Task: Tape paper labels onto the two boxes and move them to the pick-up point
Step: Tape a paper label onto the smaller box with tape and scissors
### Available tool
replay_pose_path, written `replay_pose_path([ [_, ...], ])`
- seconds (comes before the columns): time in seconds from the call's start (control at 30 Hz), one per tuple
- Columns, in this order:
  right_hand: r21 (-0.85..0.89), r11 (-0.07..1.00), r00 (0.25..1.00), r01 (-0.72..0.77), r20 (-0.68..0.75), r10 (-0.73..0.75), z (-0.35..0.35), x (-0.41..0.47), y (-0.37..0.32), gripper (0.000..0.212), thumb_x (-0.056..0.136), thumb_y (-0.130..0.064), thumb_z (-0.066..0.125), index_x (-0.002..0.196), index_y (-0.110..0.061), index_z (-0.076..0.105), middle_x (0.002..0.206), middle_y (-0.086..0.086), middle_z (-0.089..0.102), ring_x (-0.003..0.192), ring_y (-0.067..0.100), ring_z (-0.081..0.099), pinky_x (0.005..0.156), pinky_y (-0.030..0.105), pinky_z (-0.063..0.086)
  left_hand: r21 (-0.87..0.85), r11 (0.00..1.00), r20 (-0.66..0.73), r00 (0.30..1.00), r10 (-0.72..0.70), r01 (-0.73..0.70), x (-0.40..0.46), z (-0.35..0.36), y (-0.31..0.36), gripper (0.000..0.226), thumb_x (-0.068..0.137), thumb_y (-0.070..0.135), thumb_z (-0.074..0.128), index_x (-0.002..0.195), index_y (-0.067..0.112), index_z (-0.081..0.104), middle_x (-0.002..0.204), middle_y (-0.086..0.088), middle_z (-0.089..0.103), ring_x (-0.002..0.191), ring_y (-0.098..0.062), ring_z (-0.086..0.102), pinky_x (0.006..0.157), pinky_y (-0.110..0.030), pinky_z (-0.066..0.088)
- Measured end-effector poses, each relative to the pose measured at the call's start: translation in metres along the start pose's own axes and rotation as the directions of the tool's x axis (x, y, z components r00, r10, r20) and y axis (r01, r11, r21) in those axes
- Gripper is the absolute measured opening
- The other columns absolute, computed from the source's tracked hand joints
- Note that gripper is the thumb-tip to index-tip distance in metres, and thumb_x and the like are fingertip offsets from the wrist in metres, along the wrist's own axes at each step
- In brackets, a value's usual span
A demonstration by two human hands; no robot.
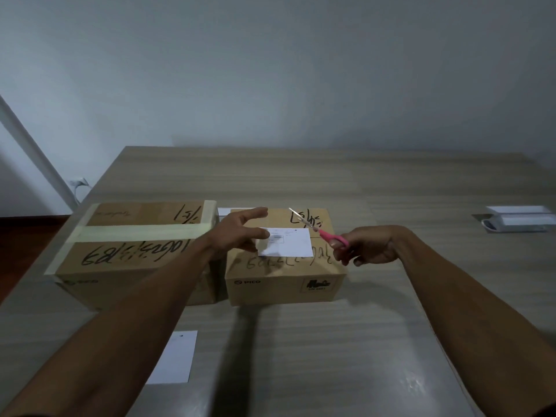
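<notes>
Two closed cardboard boxes sit side by side on the bench [301, 341]; contents not visible. The right box [285, 284] lies beneath and between the hands, a paper label [290, 242] on its lid. The left box [132, 251], banded with pale tape, lies just left of the left hand [240, 233], whose fingers are spread and hold nothing, covering the label's left edge. The right hand [365, 246] grips pink-handled scissors [319, 231], blades over the lid. A second paper sheet [177, 356] is partly hidden under the left forearm. Handwriting is illegible.
</notes>
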State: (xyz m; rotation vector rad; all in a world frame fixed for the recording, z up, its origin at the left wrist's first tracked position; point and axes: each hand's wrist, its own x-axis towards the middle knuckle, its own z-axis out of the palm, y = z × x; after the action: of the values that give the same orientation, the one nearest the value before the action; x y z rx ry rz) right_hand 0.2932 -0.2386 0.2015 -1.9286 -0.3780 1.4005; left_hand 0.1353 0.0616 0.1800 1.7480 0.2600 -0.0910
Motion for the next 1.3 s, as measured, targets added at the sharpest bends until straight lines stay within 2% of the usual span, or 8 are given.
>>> replay_pose_path([
  [0.17,-0.007,1.000,0.985,0.029,0.171,-0.027,0.009,0.002,-0.003,0.062,0.048,-0.048,0.097,0.091,-0.017,0.064,0.088,0.004,0.063,0.078,0.016,0.056,0.063,0.025,0.039,-0.074,0.996,0.077,0.996,-0.041,0.047,0.005,0.003,0.002,0.070,0.088,0.012,0.078,0.149,0.030,0.051,0.150,0.016,0.050,0.113,-0.033,0.069,0.080,-0.033,0.061],
  [0.27,-0.014,0.999,0.975,0.039,0.218,-0.035,0.013,0.003,-0.006,0.047,0.053,-0.049,0.095,0.079,-0.022,0.066,0.085,0.002,0.061,0.076,0.014,0.054,0.063,0.026,0.037,-0.091,0.995,0.108,0.993,-0.041,0.051,0.005,0.010,0.003,0.067,0.088,0.008,0.077,0.148,0.029,0.054,0.146,0.016,0.050,0.106,-0.027,0.069,0.079,-0.033,0.061],
  [0.47,-0.059,0.998,0.971,0.022,0.240,-0.007,0.016,0.001,-0.008,0.021,0.063,-0.037,0.088,0.069,-0.024,0.072,0.080,0.000,0.059,0.074,0.012,0.050,0.063,0.023,0.034,-0.071,0.994,0.203,0.977,-0.070,0.086,0.003,0.014,0.004,0.068,0.088,0.001,0.075,0.146,0.029,0.056,0.153,0.012,0.044,0.115,-0.008,0.063,0.086,-0.036,0.061],
  [0.67,-0.091,0.996,0.972,-0.003,0.235,0.024,0.014,0.002,-0.007,0.012,0.069,-0.029,0.083,0.067,-0.021,0.075,0.077,-0.001,0.060,0.071,0.010,0.052,0.063,0.022,0.035,-0.048,0.991,0.263,0.959,-0.109,0.126,0.004,0.013,0.003,0.069,0.083,-0.001,0.079,0.142,0.032,0.060,0.148,0.015,0.047,0.121,-0.034,0.066,0.092,-0.043,0.060],
  [0.93,-0.151,0.986,0.986,-0.074,0.138,0.095,0.008,0.004,-0.006,0.005,0.082,-0.013,0.081,0.077,-0.013,0.081,0.074,0.003,0.068,0.070,0.013,0.055,0.058,0.020,0.038,0.000,0.989,0.263,0.954,-0.144,0.149,0.004,0.016,0.004,0.086,0.075,0.001,0.087,0.147,0.035,0.053,0.147,0.013,0.047,0.121,-0.033,0.062,0.083,-0.037,0.061],
  [1.03,-0.204,0.972,0.992,-0.114,0.021,0.121,0.006,0.006,-0.006,0.018,0.088,-0.010,0.076,0.075,-0.019,0.085,0.079,0.006,0.074,0.071,0.015,0.060,0.057,0.021,0.040,0.030,0.994,0.206,0.972,-0.112,0.108,0.003,0.017,0.003,0.092,0.076,0.005,0.088,0.152,0.036,0.046,0.152,0.015,0.041,0.127,-0.020,0.054,0.086,-0.039,0.062],
  [1.13,-0.090,0.987,0.975,-0.135,-0.192,0.116,0.002,0.015,-0.001,0.013,0.086,-0.017,0.080,0.092,-0.005,0.083,0.093,0.017,0.074,0.077,0.022,0.065,0.058,0.026,0.044,0.032,0.998,0.134,0.989,-0.059,0.056,0.000,0.017,0.001,0.096,0.077,0.008,0.088,0.155,0.037,0.041,0.158,0.017,0.034,0.131,-0.013,0.049,0.087,-0.041,0.063],
  [1.3,-0.191,0.962,0.763,-0.193,-0.645,0.025,0.008,0.036,0.006,0.039,0.075,-0.030,0.091,0.064,-0.006,0.062,0.061,0.003,0.060,0.056,0.014,0.054,0.050,0.026,0.041,-0.030,1.000,0.049,0.999,0.005,-0.004,-0.006,0.023,-0.001,0.094,0.079,0.010,0.087,0.154,0.039,0.041,0.159,0.019,0.036,0.119,0.005,0.052,0.087,-0.046,0.063],
])
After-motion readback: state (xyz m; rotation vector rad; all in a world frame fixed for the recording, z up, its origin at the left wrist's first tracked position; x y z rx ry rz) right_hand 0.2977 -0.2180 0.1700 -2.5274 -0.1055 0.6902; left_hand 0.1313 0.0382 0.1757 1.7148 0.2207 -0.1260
